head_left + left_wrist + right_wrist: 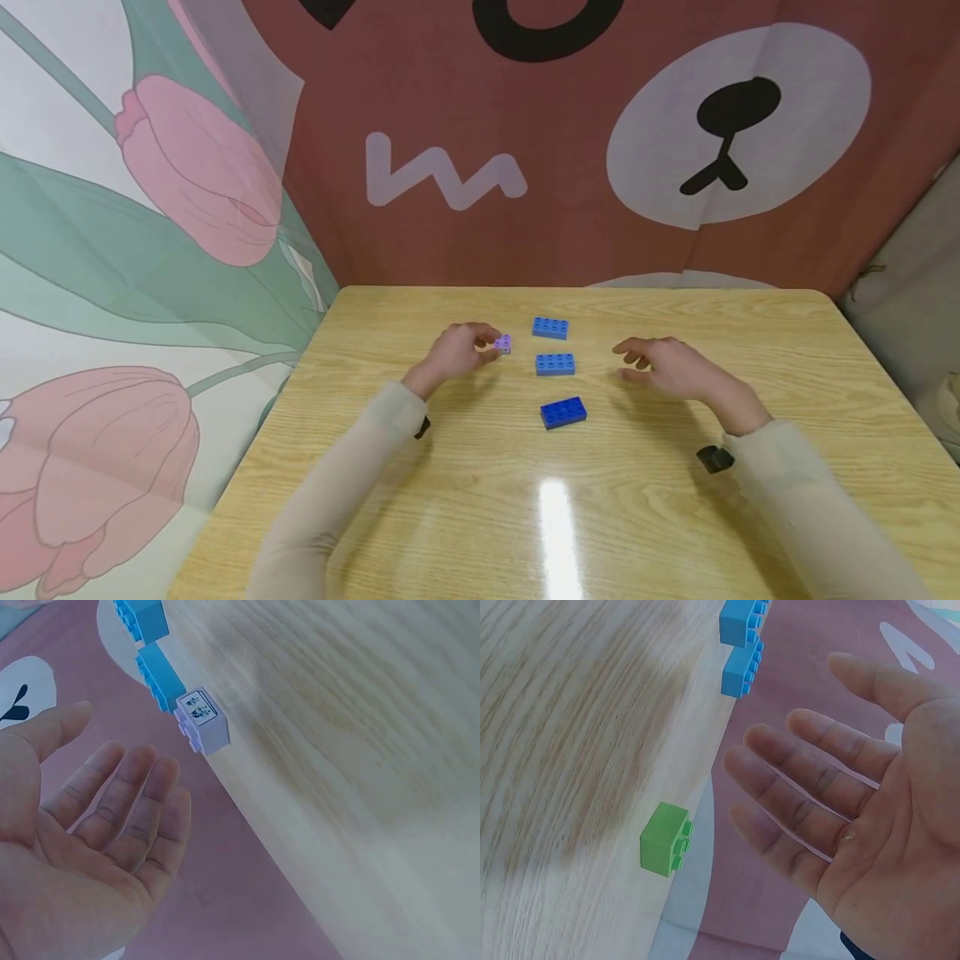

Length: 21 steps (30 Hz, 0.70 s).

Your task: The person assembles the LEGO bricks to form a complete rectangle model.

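Observation:
My left hand (461, 350) hovers just left of a small lilac toy building brick (505, 342). In the left wrist view its fingers are spread and loosely bent, apart from the lilac brick (202, 720), which has a printed picture on one side. My right hand (678, 369) is held over the right part of the table with relaxed fingers and nothing in it. A green brick (662, 841) stands near that hand in the right wrist view; in the head view the hand hides it. Between the hands lie two lighter blue bricks (555, 365) and a dark blue brick (563, 412).
The bricks stand on a wood-grain table (465, 500), its far edge close to a brown curtain (450, 242) with a bear print. A tulip-print cloth (202, 175) hangs at the left. Light reflects off the table's front middle.

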### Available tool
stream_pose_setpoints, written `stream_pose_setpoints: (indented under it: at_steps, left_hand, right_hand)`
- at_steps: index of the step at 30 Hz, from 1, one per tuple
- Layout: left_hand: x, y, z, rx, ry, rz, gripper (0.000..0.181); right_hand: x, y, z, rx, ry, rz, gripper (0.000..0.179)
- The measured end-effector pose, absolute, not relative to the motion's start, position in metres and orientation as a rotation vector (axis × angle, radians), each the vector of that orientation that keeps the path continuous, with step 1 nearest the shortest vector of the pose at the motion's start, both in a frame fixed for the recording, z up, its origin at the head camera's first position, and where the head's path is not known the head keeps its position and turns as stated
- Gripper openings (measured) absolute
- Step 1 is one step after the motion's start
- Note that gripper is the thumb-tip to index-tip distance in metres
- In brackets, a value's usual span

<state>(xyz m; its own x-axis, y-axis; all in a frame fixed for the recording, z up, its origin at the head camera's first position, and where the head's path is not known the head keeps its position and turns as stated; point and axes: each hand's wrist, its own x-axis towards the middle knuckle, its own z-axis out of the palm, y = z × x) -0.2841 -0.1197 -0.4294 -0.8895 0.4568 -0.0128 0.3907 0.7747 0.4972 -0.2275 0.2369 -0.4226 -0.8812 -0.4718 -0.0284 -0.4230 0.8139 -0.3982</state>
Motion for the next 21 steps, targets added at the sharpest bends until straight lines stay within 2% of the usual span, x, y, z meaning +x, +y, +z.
stream_pose_setpoints:
  at_steps: [21]
  left_hand:
    - [-0.286,-0.092,-0.437,0.732,2.789,0.716,0.039]
  right_hand:
    - [-0.226,0.222,-0.433,-0.780,2.758,-0.681,0.042]
